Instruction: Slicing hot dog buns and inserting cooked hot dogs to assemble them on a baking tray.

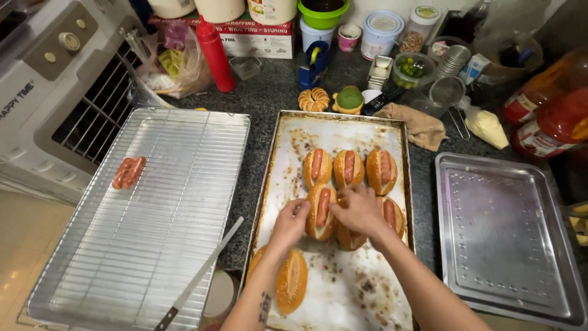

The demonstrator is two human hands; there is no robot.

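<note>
A worn baking tray [288, 153] lies on the dark counter in front of me. Three split buns with sausages [349, 168] sit in a row on it. Below them my left hand [290, 222] and my right hand [358, 210] both grip a bun with a sausage [321, 211], one hand on each side. Another filled bun [393, 214] shows to the right of my right hand. A plain seeded bun [291, 281] lies near the tray's front, by my left forearm.
A wire cooling rack [147, 208] at left carries two sausages [128, 172]; a knife [199, 277] rests across its right edge. An empty metal tray [508, 233] stands at right. Jars, bowls, a red bottle [214, 54], a cloth [419, 125] and sauce bottles [551, 122] crowd the back.
</note>
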